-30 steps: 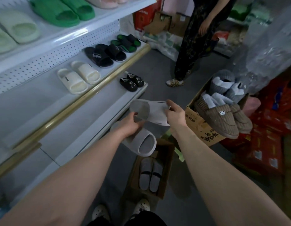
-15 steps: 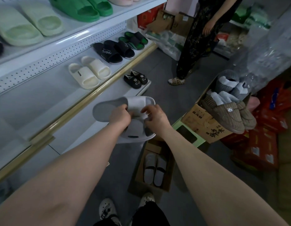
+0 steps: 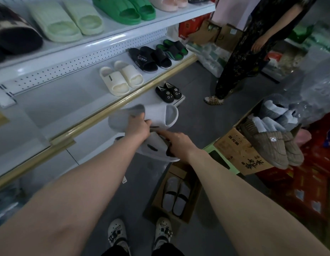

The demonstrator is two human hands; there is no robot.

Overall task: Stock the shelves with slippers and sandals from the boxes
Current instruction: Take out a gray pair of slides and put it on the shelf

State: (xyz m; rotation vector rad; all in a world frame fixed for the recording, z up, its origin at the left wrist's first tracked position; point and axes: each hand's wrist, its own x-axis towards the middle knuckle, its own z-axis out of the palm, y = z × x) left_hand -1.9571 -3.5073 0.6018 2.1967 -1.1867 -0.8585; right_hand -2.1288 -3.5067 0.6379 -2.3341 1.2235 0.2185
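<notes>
Brought together since a second ago, the upper grey slipper (image 3: 160,115) is gripped by the curled left hand (image 3: 138,127), the lower grey slipper (image 3: 153,147) is held just below it by the curled right hand (image 3: 179,143), and shelving is judged near.

grey slides (image 3: 160,115): smooth matt foam-like plastic | shelf (image 3: 49,100): glossy white painted metal | edge strip (image 3: 86,123): shiny brass-coloured metal | cardboard box (image 3: 234,150): matt brown, rough | brown slippers (image 3: 267,146): ribbed corduroy-like cloth | plastic bag (image 3: 319,80): clear, crinkled, glossy | floor (image 3: 197,117): matt grey
</notes>
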